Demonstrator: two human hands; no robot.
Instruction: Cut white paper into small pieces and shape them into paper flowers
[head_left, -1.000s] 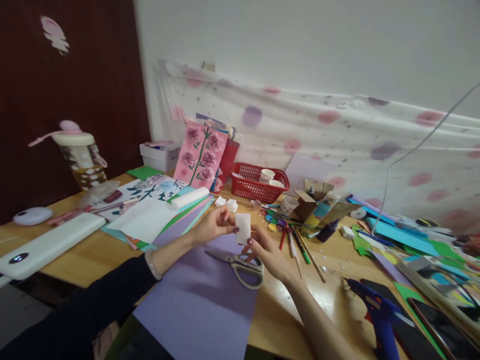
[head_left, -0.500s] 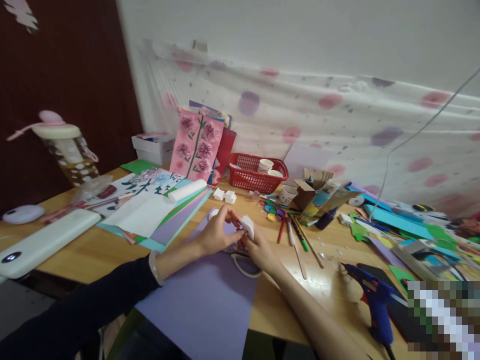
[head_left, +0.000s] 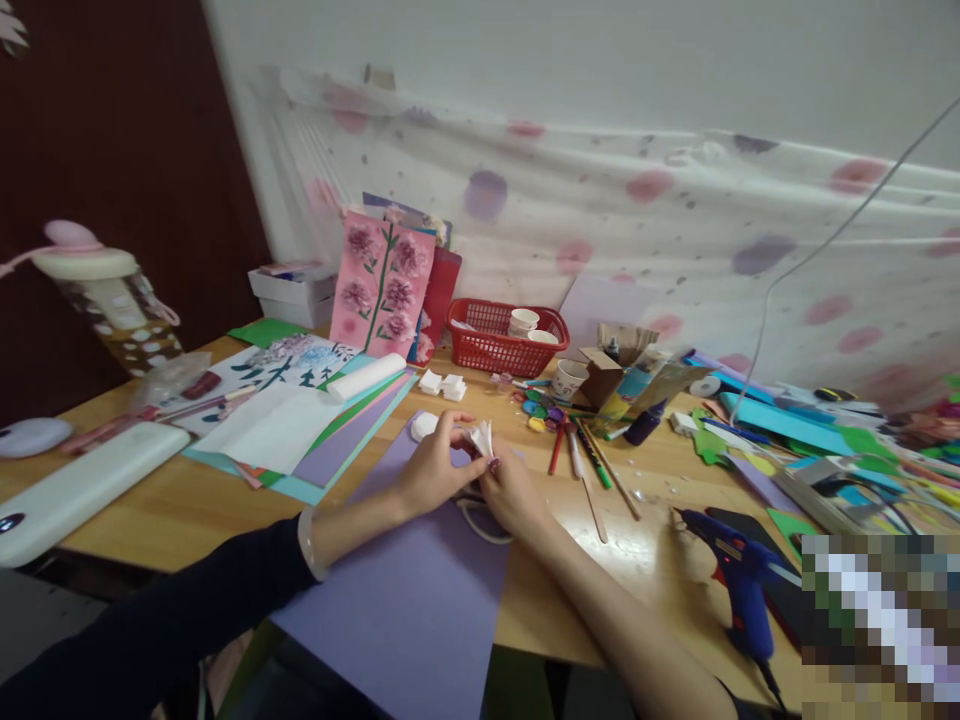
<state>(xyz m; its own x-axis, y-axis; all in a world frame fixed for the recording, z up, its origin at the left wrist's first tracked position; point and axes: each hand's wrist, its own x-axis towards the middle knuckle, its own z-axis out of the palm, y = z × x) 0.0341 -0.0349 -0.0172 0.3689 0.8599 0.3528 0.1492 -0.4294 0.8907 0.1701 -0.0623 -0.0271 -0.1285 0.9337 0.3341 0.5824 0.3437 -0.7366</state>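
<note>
A small folded piece of thin white paper (head_left: 481, 438), its layers fanned at the top, is pinched between my hands. My right hand (head_left: 514, 490) grips its lower end. My left hand (head_left: 439, 468) curls in from the other side, fingertips at the paper's edge and thumb meeting the right fingers. Below them the pale handle of a pair of scissors (head_left: 484, 525) shows; my hands hide the rest. The scissors lie on a purple sheet (head_left: 420, 610). A round white piece (head_left: 424, 426) lies just beyond my left hand, and small stacks of white paper squares (head_left: 452, 388) sit farther back.
A blue glue gun (head_left: 739, 575) rests at the right front. Markers and brushes (head_left: 596, 455) lie right of my hands, near paint pots (head_left: 544, 412). Behind stands a red basket (head_left: 506, 350) with cups. Coloured sheets (head_left: 334, 460) and a white power bank-like device (head_left: 97, 490) occupy the left.
The folded white paper has turned between my fingers and its top layers now spread more. The view has shifted slightly; both hands stay together over the purple sheet.
</note>
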